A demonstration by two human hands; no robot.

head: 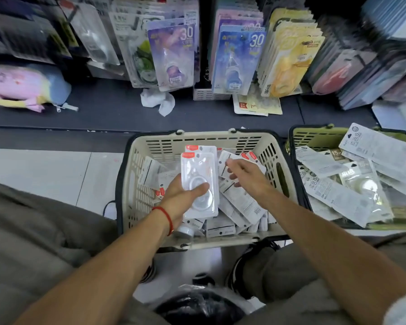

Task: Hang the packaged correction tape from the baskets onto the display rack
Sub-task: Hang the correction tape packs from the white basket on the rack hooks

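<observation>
A cream basket [136, 165] on the floor in front of me holds several white correction tape packs [239, 202]. My left hand [181, 198] grips a small stack of these packs [198, 170] above the basket, thumb across the clear blister. My right hand [246, 177] reaches into the basket with fingers spread and lightly bent over loose packs, holding nothing that I can see. The display rack [234, 59] stands beyond the basket with blue, purple and yellow tape packs hanging on it.
A second, greenish basket [314, 134] full of larger white packs stands at the right. A dark shelf base [103, 104] carries a crumpled tissue [157, 99], a pink pouch [17, 85] and a loose card [256, 104]. My knees and shoes are below.
</observation>
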